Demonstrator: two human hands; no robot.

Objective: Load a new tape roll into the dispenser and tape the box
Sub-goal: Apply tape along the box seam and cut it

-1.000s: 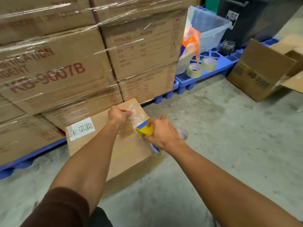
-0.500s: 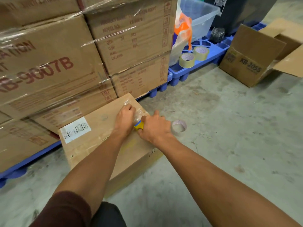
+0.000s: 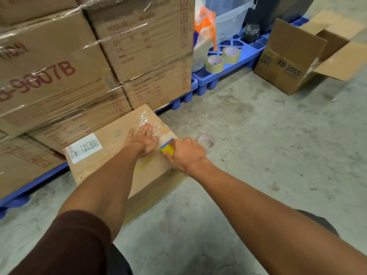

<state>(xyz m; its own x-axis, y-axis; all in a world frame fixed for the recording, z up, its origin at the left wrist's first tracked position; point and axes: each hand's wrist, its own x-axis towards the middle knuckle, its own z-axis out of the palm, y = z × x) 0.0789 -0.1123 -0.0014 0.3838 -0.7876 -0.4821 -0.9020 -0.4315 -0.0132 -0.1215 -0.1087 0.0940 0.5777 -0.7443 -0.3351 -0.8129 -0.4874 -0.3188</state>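
At centre frame the left hand [image 3: 143, 140] lies flat, fingers [image 3: 146, 129] spread, pressing clear tape [image 3: 148, 124] onto the top of the box [image 3: 111, 155] near its far right corner. Just right of it, the right hand [image 3: 185, 153] is closed around the yellow-and-blue dispenser [image 3: 167, 148], held at the box's right edge. A bare roll [image 3: 206, 140] lies on the floor [image 3: 258, 155] close beside that hand. Wrapped cartons [image 3: 79, 66] on a blue pallet [image 3: 234, 62] crowd the box's far side; two tape rolls [image 3: 215, 63] sit on the pallet at upper centre. An open carton [image 3: 288, 60] stands upper right. Bare floor lies open to the right and below.
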